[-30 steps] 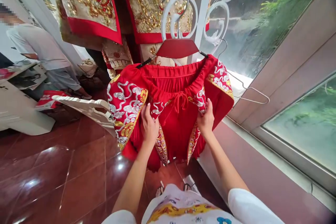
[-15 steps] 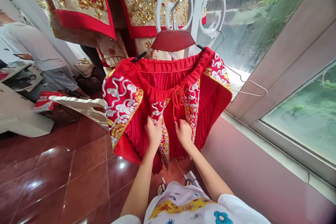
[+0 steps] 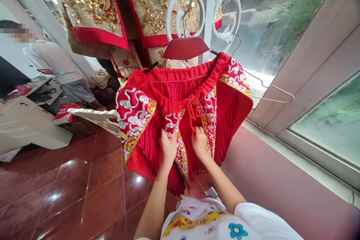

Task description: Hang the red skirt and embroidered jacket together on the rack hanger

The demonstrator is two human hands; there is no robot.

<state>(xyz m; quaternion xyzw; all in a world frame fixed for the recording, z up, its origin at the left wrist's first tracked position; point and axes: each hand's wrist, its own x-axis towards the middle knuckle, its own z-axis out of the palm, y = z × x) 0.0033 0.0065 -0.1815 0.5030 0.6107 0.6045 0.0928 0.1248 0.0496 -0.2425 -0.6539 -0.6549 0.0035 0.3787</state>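
A red pleated skirt [image 3: 234,105] with silver and gold sequin embroidery hangs by its gathered waistband from a dark red hanger [image 3: 185,48] with black clips. A red drawstring [image 3: 194,108] is tied in a bow at the front. My left hand [image 3: 168,148] is closed on the embroidered front panel left of the middle. Beside it, just under the bow, my right hand [image 3: 199,142] is closed on the front cloth near the cord's end. The fingertips of both hands are partly hidden.
Gold-beaded garments [image 3: 97,11] hang behind, near white scrolled metalwork [image 3: 209,15]. A bare wire hanger [image 3: 274,92] hangs at right by the window frame [image 3: 303,78]. At left, a person in a light shirt [image 3: 60,62] stands by a white desk [image 3: 36,131].
The whole view has shifted a little, so the skirt and both hands appear slightly farther right and lower. Both hands keep their hold on the skirt's front.
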